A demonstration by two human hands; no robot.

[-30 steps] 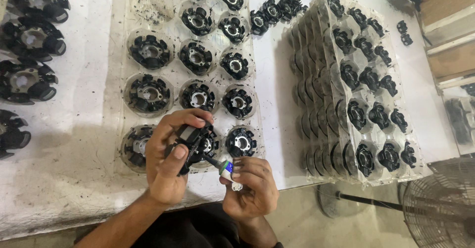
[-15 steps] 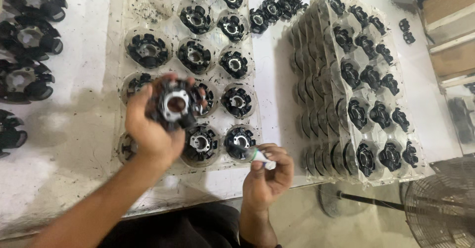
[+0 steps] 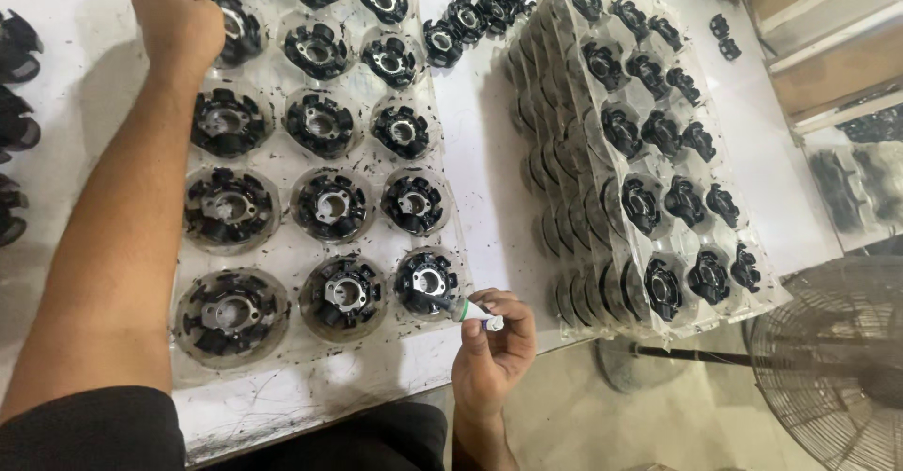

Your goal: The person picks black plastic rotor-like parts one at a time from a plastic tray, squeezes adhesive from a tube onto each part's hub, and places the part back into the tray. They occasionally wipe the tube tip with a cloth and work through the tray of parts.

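your left hand (image 3: 177, 18) is fisted over a black part (image 3: 229, 31) at the clear tray's (image 3: 282, 377) far edge; your right hand (image 3: 494, 344) pinches a small tube (image 3: 475, 312) past the worktop (image 3: 489, 151) edge, beside stacked trays (image 3: 649, 151).

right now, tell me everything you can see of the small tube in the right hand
The small tube is short and slim, whitish with a green band and a dark tip at its upper-left end. It looks like plastic. It lies tilted, tip toward the nearest black part in the clear tray, just off the table edge. The right hand pinches it between thumb and fingers; whether the tip touches anything is unclear.
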